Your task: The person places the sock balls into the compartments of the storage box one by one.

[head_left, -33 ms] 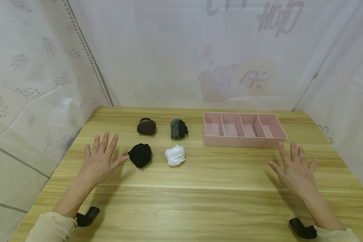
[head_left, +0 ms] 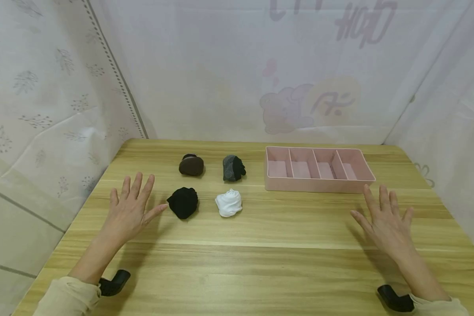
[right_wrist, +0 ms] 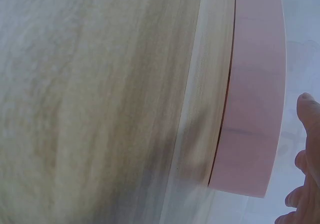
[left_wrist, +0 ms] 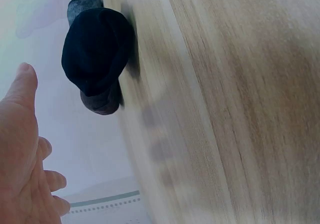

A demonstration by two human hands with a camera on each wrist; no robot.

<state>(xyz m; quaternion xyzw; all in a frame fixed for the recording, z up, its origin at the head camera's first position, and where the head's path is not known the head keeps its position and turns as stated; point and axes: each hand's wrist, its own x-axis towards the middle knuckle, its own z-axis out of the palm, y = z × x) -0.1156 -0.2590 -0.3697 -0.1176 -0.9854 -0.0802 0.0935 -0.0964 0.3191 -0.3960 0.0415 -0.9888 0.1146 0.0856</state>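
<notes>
Both hands hover flat over a wooden table [head_left: 260,263], fingers spread, holding nothing. My left hand [head_left: 131,210] is just left of a black sock ball [head_left: 183,202], thumb pointing toward it. That black sock ball [left_wrist: 97,52] fills the upper left of the left wrist view, with my left hand [left_wrist: 22,154] beside it. A white sock ball [head_left: 228,202], a brown sock ball [head_left: 191,165] and a grey sock ball [head_left: 233,168] lie close by. My right hand [head_left: 385,219] is in front of a pink divided tray [head_left: 317,186], whose side wall [right_wrist: 255,104] shows in the right wrist view.
Pale patterned curtains [head_left: 237,66] close in the table on the left, back and right. The pink tray has several empty compartments. Black wrist-camera mounts [head_left: 114,281] sit at both sleeves near the table's front edge.
</notes>
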